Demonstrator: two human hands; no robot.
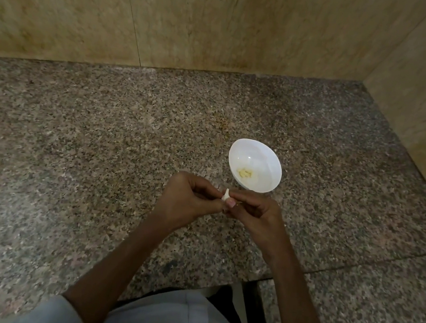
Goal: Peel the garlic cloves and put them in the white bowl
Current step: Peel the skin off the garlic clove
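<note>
Just short of the bowl (262, 156), left hand (188, 203) and right hand (256, 217) each keep a pinching grip on one clove (225, 194); peeled bits (245, 172) already inside, so partway I'd guess.

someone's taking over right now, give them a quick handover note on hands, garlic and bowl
Left hand: fingers pinch the garlic clove above the counter, just in front of the white bowl.
Right hand: fingers pinch the same clove, which looks white, skin seemingly on.
Done: a few pale yellow pieces lie in the bowl.
To do: finish peeling this clove, drop it in the bowl.
</note>
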